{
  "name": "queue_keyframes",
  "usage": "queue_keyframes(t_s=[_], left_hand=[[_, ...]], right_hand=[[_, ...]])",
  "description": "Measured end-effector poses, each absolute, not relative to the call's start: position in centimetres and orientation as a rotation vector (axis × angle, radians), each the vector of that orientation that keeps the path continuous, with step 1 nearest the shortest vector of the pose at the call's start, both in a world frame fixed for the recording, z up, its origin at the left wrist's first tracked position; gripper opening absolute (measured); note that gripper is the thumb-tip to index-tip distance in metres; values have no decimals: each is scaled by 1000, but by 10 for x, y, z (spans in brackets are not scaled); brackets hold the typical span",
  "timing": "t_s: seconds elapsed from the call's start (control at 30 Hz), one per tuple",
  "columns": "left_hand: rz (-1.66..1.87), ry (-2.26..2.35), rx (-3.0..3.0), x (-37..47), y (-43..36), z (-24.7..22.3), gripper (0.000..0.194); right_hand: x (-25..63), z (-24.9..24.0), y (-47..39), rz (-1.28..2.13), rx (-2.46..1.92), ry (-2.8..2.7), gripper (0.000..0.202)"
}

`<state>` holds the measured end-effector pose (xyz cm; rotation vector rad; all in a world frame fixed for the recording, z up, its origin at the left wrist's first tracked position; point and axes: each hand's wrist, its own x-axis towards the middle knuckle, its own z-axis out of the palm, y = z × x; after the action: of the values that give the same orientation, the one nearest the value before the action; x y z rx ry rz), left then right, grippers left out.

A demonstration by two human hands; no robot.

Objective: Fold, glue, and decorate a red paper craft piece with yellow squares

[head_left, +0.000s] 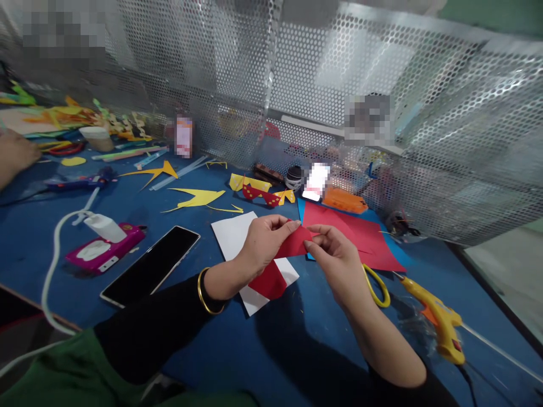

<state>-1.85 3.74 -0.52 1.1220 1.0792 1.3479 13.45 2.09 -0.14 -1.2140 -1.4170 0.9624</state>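
A small red paper piece (292,243) is held up between my two hands. My left hand (267,237) pinches its left and top edge, thumb over the paper. On its right side, the thumb and fingers of my right hand (333,249) close on the edge. Below my left hand, another red paper piece (269,281) lies on white sheets (231,232). Larger red sheets (375,243) rest on blue sheets just beyond my right hand. Yellow-handled scissors (382,285) lie beside my right forearm, partly hidden by it.
A yellow glue gun (443,322) lies at the right, a black phone (153,263) and a magenta power strip (106,249) at the left. Yellow and red paper cutouts (261,195) lie behind, before a perforated metal screen (314,73). Another person's hand (14,155) is at the far left.
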Motion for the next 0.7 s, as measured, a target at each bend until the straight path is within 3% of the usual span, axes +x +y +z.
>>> queue_keyframes(t_s=[0.7], left_hand=[[1354,1074,1089,-18,38,-5,33]], right_hand=[[133,-2,20,944,-1212,-1403,34]])
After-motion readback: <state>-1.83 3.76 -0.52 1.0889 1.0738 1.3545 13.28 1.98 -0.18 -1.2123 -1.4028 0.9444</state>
